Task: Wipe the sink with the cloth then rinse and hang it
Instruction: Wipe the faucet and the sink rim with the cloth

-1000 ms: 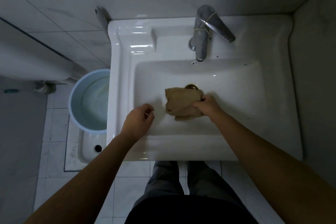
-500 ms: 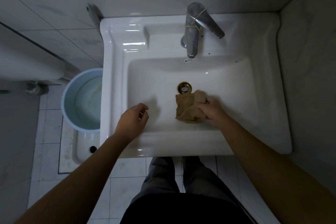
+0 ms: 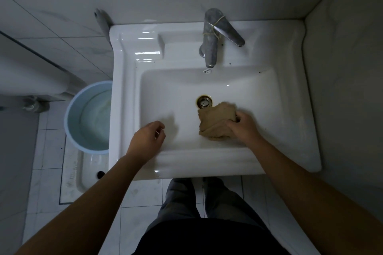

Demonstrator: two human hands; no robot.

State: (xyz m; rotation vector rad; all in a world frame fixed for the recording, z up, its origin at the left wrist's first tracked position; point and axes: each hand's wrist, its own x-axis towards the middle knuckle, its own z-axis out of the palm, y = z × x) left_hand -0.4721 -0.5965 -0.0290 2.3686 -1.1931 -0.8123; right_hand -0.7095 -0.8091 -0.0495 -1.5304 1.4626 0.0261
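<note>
A white rectangular sink (image 3: 290, 109) fills the middle of the view. A crumpled tan cloth (image 3: 215, 123) lies on the basin floor just below and right of the round metal drain (image 3: 204, 102). My right hand (image 3: 243, 127) grips the cloth from its right side and presses it against the basin. My left hand (image 3: 148, 139) hovers over the basin's near left corner with fingers loosely curled and nothing in it. A metal faucet (image 3: 211, 41) with its lever turned to the right stands at the back rim; no water runs.
A pale blue bucket (image 3: 71, 109) holding water stands on the floor left of the sink. A squat toilet pan (image 3: 83, 172) lies below it. Tiled walls close in behind and on the right. My legs stand under the sink's front edge.
My right hand has dragged the cloth from over the drain down and to the right, uncovering the drain. The left hand has stayed near the left front of the basin.
</note>
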